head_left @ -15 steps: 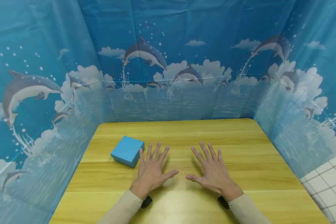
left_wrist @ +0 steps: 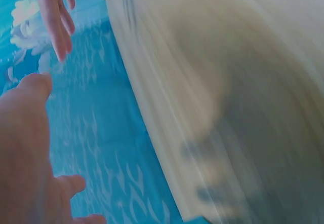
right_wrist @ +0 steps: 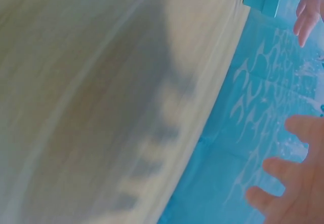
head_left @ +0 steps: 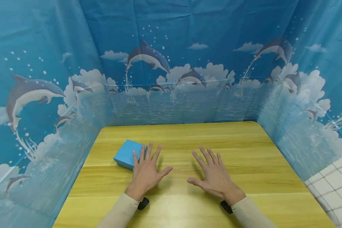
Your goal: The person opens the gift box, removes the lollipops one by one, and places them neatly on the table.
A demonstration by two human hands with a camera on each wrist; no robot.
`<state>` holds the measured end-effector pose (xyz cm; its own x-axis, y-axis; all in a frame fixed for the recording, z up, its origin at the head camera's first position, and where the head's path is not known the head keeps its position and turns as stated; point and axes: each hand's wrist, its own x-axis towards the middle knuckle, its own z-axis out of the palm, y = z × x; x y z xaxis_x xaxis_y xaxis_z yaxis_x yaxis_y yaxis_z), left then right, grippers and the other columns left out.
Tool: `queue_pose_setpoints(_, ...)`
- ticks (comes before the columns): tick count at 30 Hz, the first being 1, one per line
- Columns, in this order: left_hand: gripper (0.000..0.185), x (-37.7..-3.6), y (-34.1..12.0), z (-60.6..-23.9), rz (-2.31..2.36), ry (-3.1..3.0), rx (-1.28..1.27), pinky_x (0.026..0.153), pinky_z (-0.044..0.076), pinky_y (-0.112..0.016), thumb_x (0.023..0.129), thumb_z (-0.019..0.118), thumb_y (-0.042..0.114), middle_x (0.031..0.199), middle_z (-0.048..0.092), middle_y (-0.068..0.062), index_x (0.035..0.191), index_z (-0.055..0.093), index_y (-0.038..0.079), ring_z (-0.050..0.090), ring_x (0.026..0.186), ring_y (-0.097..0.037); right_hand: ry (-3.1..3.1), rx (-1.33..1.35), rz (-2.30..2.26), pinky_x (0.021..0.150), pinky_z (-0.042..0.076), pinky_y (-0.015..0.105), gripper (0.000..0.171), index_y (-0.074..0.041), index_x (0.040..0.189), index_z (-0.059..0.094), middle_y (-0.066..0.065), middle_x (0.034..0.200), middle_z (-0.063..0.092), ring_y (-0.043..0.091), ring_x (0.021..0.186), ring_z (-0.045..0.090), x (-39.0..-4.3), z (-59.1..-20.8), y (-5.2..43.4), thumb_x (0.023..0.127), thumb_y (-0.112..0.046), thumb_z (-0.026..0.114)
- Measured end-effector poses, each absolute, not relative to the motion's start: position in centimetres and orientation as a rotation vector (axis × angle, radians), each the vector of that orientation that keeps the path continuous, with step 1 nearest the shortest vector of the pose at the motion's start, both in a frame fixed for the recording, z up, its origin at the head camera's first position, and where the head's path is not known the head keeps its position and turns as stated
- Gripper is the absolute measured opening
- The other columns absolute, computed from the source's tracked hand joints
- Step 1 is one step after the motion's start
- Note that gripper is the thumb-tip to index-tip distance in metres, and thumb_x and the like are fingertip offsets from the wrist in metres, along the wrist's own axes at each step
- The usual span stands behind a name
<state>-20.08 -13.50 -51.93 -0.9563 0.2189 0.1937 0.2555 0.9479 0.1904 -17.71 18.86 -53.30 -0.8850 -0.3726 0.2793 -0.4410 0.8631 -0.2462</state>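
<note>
So here's where I'm at. Fingers first: on my left hand (head_left: 146, 173) they're straight and fanned out wide, holding nothing, with the little and ring fingertips overlapping the near right corner of the blue box (head_left: 128, 154). From the head view I honestly can't tell if they're resting on the lid or just hovering over it. My right hand (head_left: 213, 177) is the same deal: fingers spread, thumb pointing inward, nothing in it, well apart from the box.

The box itself sits on the left side of the wooden table (head_left: 245, 148), turned at an angle, not far from the table's left edge.

What worries me: with flat fingers only covering one corner, any push would likely spin or skate the box toward that left edge instead of giving me a grip on it. It looks light and the tabletop looks slick, so a nudge could carry it. Both wrist views are smeared with blur, so I get no close check on contact.

Pose-wise, both palms face down, low over the table, wrists toward me. Beige sleeves (head_left: 119, 212) run to the wrists, each with a dark camera mount under it.
</note>
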Motion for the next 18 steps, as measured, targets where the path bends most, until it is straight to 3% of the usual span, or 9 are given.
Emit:
queue_pose_setpoints(10, 0.108, -21.9, -18.7, -51.7, -0.556, -2.938, -0.17, 0.138, 0.001, -0.094, 0.104, 0.059, 0.09, 0.198, 0.01, -0.017, 0.188, 0.026, 0.03, 0.005, 0.182, -0.057, -2.794, 0.675, 0.49, 0.136, 0.033, 0.084, 0.104, -0.027, 0.186, 0.034, 0.018, 0.192, 0.031, 0.054, 0.172, 0.038, -18.4, -52.5, 17.4, 0.105, -0.081, 0.069)
queue_pose_setpoints(15, 0.109, -22.7, -21.4, -52.0, -0.572, -2.991, -0.067, 0.138, 0.005, -0.094, 0.107, 0.055, 0.089, 0.197, 0.008, -0.023, 0.189, 0.023, 0.025, 0.008, 0.18, -0.06, -2.783, 0.707, 0.535, 0.13, 0.045, 0.08, 0.098, -0.025, 0.185, 0.037, 0.019, 0.189, 0.035, 0.053, 0.167, 0.046, -18.4, -52.6, 16.0, 0.107, -0.071, 0.075)
queue_pose_setpoints(18, 0.107, -23.0, -22.5, -52.2, -0.592, -3.005, -0.023, 0.137, 0.015, -0.093, 0.109, 0.055, 0.087, 0.195, 0.011, -0.025, 0.188, 0.026, 0.022, 0.016, 0.178, -0.062, -2.771, 0.734, 0.552, 0.126, 0.049, 0.079, 0.095, -0.024, 0.185, 0.037, 0.02, 0.188, 0.038, 0.053, 0.166, 0.047, -18.6, -52.8, 15.1, 0.108, -0.063, 0.078)
